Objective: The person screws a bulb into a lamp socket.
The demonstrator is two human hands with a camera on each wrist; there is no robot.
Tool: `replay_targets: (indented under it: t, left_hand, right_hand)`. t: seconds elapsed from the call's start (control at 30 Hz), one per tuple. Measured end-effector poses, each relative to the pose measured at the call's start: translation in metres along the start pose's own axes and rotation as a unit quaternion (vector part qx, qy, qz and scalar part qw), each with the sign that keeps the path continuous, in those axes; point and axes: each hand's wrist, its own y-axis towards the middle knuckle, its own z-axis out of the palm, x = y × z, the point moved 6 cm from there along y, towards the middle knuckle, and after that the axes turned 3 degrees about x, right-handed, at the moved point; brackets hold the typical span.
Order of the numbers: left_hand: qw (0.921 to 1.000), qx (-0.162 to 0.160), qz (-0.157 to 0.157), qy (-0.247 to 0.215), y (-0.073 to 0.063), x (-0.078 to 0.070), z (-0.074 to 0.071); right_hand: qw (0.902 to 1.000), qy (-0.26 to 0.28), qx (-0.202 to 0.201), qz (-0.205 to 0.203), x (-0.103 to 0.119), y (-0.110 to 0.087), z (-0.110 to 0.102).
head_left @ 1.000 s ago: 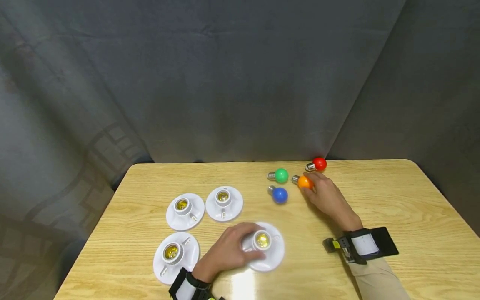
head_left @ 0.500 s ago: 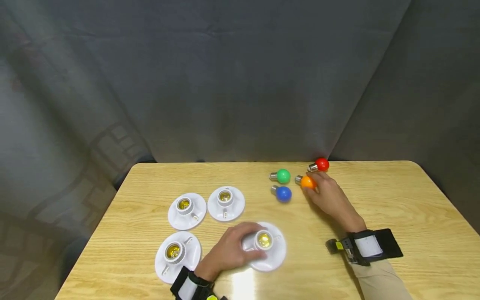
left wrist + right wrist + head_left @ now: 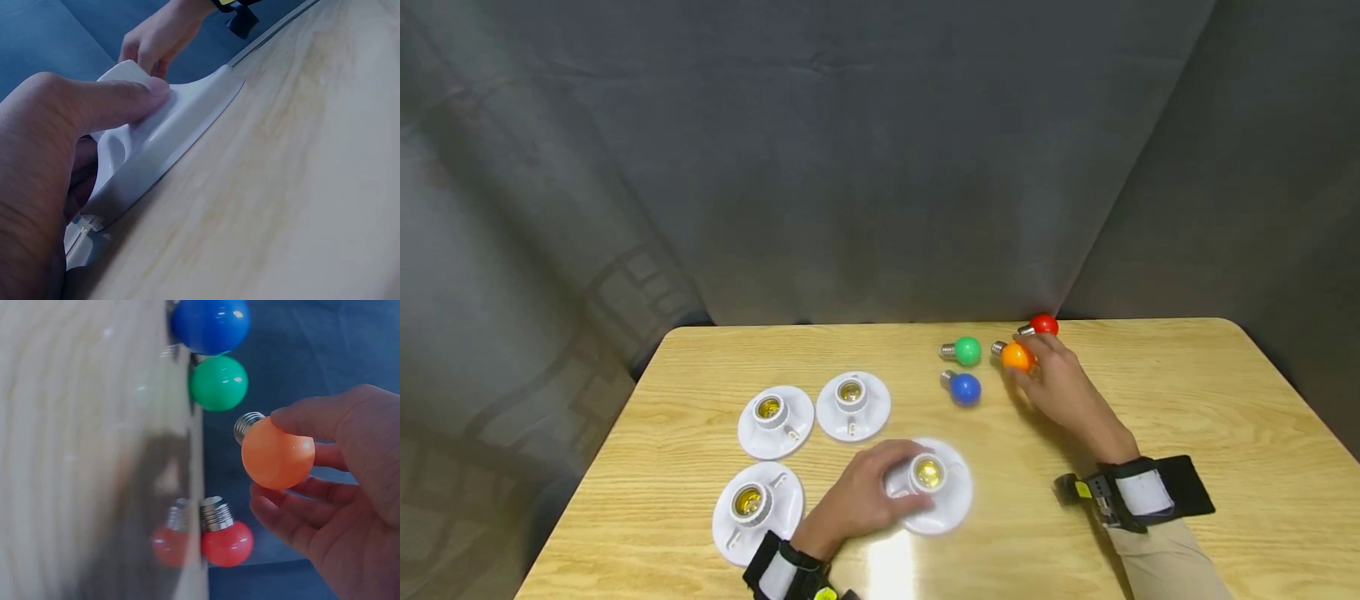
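My left hand (image 3: pixel 868 492) grips a round white lamp holder (image 3: pixel 951 500) around its raised socket collar, thumb on the near side. The left wrist view shows the thumb pressed to the white collar (image 3: pixel 131 72), the base low at the wood. An orange light bulb (image 3: pixel 278 453) is pinched between the thumb and fingers of my right hand (image 3: pixel 1060 387). Its metal screw end points left in the head view, and the right wrist view shows it raised off the table. Close by lie a red bulb (image 3: pixel 1043 324), a green bulb (image 3: pixel 967 351) and a blue bulb (image 3: pixel 964 389).
Three more white lamp holders stand on the left of the wooden table (image 3: pixel 1210 400): a front one (image 3: pixel 782 508), a back-left one (image 3: pixel 752 437) and a back one (image 3: pixel 876 408). A dark grey curtain (image 3: pixel 880 167) hangs behind the table's far edge.
My right hand has raised the orange bulb slightly and now covers part of the red one. The left hand stays on its lamp holder, which has shifted very little.
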Motion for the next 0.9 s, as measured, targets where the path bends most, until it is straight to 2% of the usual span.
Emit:
replay_targets:
  t: [0.2,0.43,0.57,0.7,0.9]
  left_hand:
    - [1.0,-0.005,-0.006,0.003,0.0,0.0,-0.001]
    - [0.9999,-0.004,-0.015,0.006,0.002,0.0,0.0]
    - [0.9998,-0.005,-0.016,0.011,0.003,-0.002,0.0]
    - [0.9997,-0.005,-0.021,0.007,0.004,-0.002,0.001]
    - [0.9993,-0.004,-0.037,0.005,0.005,0.0,0.001]
  right_hand:
    - [0.9998,-0.003,-0.013,-0.017,0.016,0.001,-0.012]
    - [0.9998,0.0,-0.003,-0.019,0.032,-0.002,-0.021]
    - [0.9994,-0.004,-0.011,-0.031,0.044,-0.004,-0.028]
    - [0.9987,-0.005,-0.025,-0.045,0.058,-0.009,-0.035]
    - [0.9983,0.017,-0.036,-0.042,0.074,-0.02,-0.036]
